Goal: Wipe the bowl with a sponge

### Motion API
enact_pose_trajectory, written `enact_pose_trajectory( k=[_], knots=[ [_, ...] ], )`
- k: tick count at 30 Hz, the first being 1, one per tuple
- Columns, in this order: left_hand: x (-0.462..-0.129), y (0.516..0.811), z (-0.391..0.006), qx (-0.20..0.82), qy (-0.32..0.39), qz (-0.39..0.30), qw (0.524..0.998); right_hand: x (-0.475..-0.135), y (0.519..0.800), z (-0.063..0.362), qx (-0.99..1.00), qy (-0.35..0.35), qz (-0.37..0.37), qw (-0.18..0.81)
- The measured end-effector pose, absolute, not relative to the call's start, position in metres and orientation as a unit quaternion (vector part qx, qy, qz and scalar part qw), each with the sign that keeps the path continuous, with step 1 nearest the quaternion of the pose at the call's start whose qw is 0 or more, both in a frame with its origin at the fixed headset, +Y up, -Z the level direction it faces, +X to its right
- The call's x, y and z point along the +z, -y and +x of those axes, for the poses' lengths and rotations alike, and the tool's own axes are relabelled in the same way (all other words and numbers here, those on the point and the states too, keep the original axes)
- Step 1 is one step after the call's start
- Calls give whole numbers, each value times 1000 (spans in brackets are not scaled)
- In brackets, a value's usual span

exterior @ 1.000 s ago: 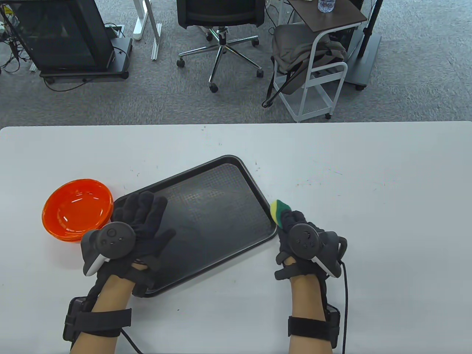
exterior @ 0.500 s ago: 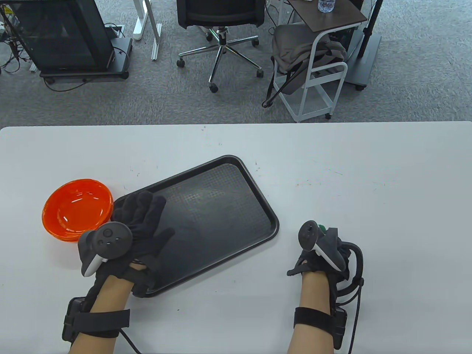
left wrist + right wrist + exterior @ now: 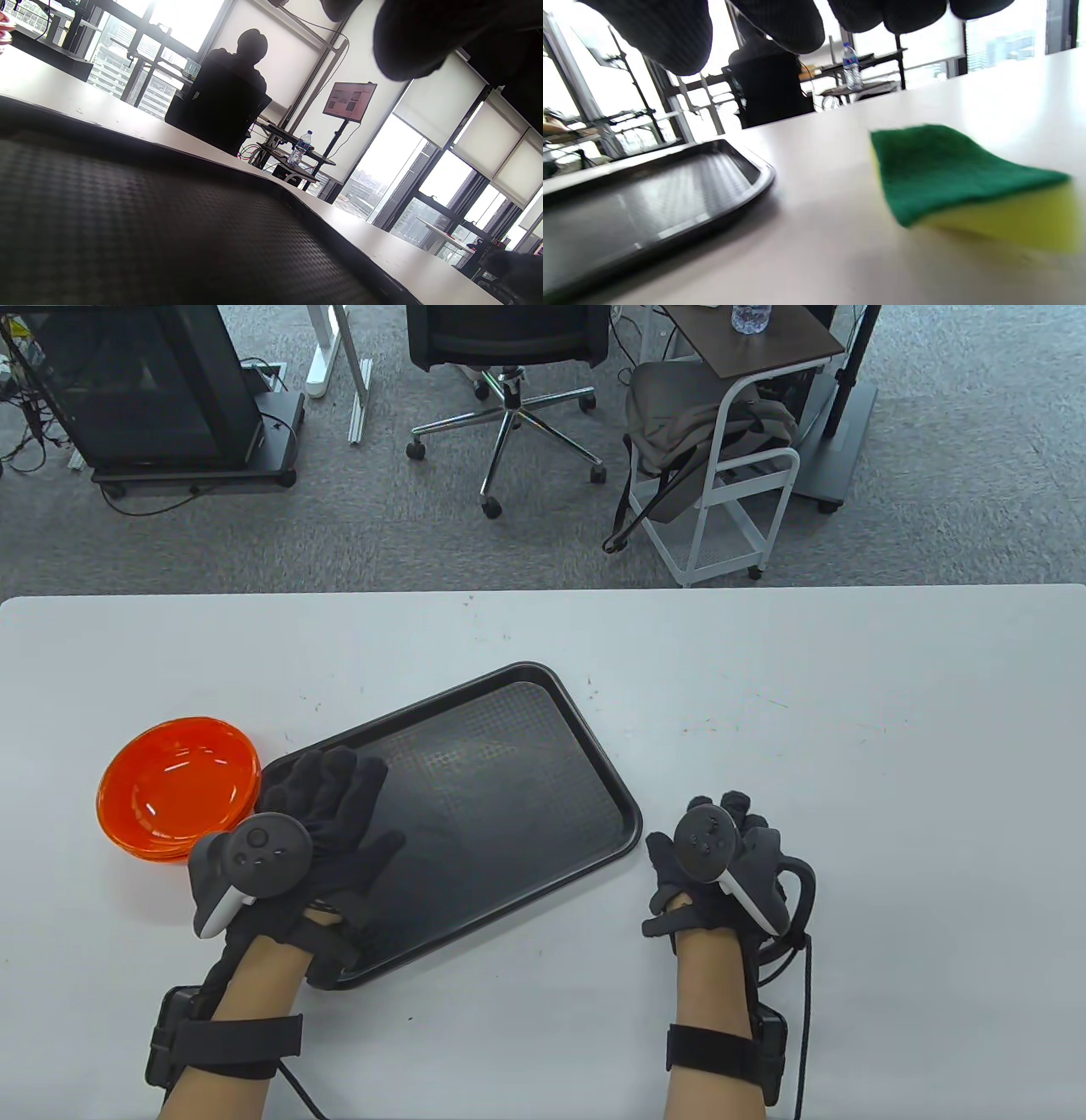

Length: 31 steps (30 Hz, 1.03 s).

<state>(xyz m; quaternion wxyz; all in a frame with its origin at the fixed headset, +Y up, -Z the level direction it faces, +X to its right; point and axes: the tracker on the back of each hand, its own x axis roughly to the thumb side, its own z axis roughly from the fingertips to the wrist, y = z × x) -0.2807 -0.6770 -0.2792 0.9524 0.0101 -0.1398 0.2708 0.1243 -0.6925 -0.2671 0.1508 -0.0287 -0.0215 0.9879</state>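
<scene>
Sponge (image 3: pixel 963 178) lies free on the table (image 3: pixel 891 712) beneath the right hand (image 3: pixel 717 857), fingers spread, untouching. Left hand (image 3: pixel 318 823) rests flat, fingers spread, on the black tray (image 3: pixel 509 763).

I see the tray (image 3: pixel 475 806) at frame centre on the table (image 3: pixel 848 712), the bowl (image 3: pixel 178 787) just beside its left end. My left hand (image 3: pixel 327 823) lies on the tray's lower-left part. My right hand (image 3: pixel 708 857) sits right of the tray, above the sponge (image 3: pixel 963 182) lying on the table.

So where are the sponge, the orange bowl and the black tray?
sponge (image 3: pixel 950 169): right wrist view, on its green scouring top.
orange bowl (image 3: pixel 178 789): table view, on its inside bottom.
black tray (image 3: pixel 501 780): table view, on its bare textured floor.
</scene>
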Motion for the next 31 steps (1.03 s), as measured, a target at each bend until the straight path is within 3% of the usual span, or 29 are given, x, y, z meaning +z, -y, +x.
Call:
enact_pose_trajectory(
  k=[3,9,31],
  knots=[
    [-279,677,-281,267,141,13,953,-257,669,91,980,84,58,169],
    [-279,676,-280,259,142,16,955,-246,657,48,968,115,156,159],
    [-276,676,-283,262,128,19,956,-243,655,39,965,113,175,161]
  ],
)
